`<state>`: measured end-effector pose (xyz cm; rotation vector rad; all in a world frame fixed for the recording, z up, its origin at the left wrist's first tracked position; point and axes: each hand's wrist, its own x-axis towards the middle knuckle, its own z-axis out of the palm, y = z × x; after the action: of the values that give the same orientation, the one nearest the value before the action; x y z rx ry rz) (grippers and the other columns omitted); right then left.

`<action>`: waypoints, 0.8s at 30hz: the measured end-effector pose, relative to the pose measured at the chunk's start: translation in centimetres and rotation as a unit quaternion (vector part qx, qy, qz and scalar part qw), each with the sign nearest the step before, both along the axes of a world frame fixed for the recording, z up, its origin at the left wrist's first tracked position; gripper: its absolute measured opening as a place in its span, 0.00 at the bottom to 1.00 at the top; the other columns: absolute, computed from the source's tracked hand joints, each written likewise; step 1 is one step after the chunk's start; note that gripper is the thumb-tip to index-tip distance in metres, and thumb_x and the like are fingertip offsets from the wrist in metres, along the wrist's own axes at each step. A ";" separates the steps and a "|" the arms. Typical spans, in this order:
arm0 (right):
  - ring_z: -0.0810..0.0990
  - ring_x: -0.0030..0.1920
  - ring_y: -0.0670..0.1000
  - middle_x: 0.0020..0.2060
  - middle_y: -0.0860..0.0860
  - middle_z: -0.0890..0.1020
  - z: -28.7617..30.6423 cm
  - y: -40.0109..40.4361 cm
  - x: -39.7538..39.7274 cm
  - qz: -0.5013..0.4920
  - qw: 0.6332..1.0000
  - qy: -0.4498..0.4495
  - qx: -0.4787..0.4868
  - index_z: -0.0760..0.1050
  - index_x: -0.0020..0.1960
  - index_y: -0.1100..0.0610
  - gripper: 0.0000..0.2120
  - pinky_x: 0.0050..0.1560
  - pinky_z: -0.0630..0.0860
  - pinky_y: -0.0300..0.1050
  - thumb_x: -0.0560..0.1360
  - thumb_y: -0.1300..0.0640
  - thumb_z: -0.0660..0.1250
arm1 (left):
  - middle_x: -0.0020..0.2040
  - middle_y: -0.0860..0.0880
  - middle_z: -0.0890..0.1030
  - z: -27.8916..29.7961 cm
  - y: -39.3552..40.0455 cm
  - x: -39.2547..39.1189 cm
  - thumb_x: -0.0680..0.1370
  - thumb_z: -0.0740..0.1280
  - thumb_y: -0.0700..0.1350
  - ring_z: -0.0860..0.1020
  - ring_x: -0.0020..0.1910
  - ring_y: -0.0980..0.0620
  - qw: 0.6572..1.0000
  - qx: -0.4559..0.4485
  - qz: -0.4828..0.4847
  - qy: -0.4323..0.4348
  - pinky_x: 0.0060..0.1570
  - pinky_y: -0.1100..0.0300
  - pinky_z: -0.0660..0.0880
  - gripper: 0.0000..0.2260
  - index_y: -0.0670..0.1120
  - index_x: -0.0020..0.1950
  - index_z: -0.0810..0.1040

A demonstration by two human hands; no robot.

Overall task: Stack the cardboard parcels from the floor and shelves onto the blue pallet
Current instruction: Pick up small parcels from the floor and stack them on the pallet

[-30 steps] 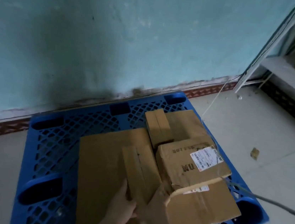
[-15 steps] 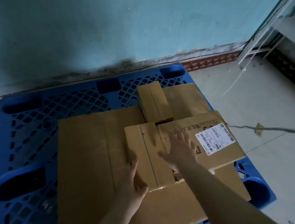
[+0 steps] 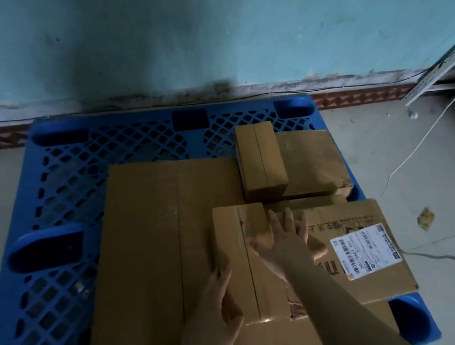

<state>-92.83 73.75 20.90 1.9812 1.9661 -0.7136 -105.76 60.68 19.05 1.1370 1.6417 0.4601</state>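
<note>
A blue pallet [image 3: 83,171] lies on the floor against the wall. Several cardboard parcels sit on it. A large flat parcel [image 3: 150,234] covers the middle. On top, a narrow parcel [image 3: 237,248] lies beside a labelled parcel [image 3: 355,239]. Behind them stand a small upright parcel [image 3: 259,159] and another parcel [image 3: 311,159]. My right hand [image 3: 286,242] presses flat with spread fingers across the narrow and labelled parcels. My left hand [image 3: 217,311] rests against the near left corner of the narrow parcel, fingers nearly straight.
A teal wall [image 3: 180,37] rises right behind the pallet. A metal shelf frame [image 3: 446,61] stands at the right rear. A thin cable [image 3: 412,155] trails over the floor to the right, near a scrap of cardboard [image 3: 426,218].
The narrow parcel has come to lie flat on the stack beside the labelled one. My right hand has spread flat on top, and my view has dropped closer to the pallet.
</note>
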 end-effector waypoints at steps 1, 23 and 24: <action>0.32 0.75 0.57 0.76 0.46 0.37 0.0 -0.6 0.0 -0.002 1.000 0.002 -0.001 0.41 0.76 0.39 0.39 0.65 0.45 0.78 0.71 0.29 0.55 | 0.75 0.60 0.51 0.0 -0.5 0.1 0.72 0.71 0.46 0.59 0.72 0.58 1.000 0.002 0.004 0.003 0.68 0.56 0.68 0.40 0.76 0.58 0.42; 0.58 0.75 0.50 0.76 0.43 0.54 33.2 -12.7 -16.7 0.311 0.920 0.237 0.018 0.47 0.76 0.47 0.48 0.70 0.65 0.52 0.66 0.33 0.66 | 0.74 0.54 0.59 37.3 -18.2 -16.1 0.65 0.70 0.64 0.62 0.72 0.52 0.937 0.013 0.311 0.156 0.69 0.59 0.62 0.45 0.54 0.76 0.51; 0.60 0.74 0.49 0.75 0.43 0.55 34.9 -14.9 -18.2 0.340 0.905 0.256 0.018 0.47 0.76 0.47 0.48 0.70 0.66 0.50 0.65 0.33 0.67 | 0.74 0.54 0.59 39.3 -21.0 -15.7 0.60 0.69 0.69 0.62 0.72 0.52 0.928 0.018 0.345 0.137 0.69 0.58 0.62 0.50 0.56 0.75 0.51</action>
<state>-110.99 58.85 55.76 1.0159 2.7425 -1.0577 -121.45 39.69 58.36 0.6311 2.2855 0.8047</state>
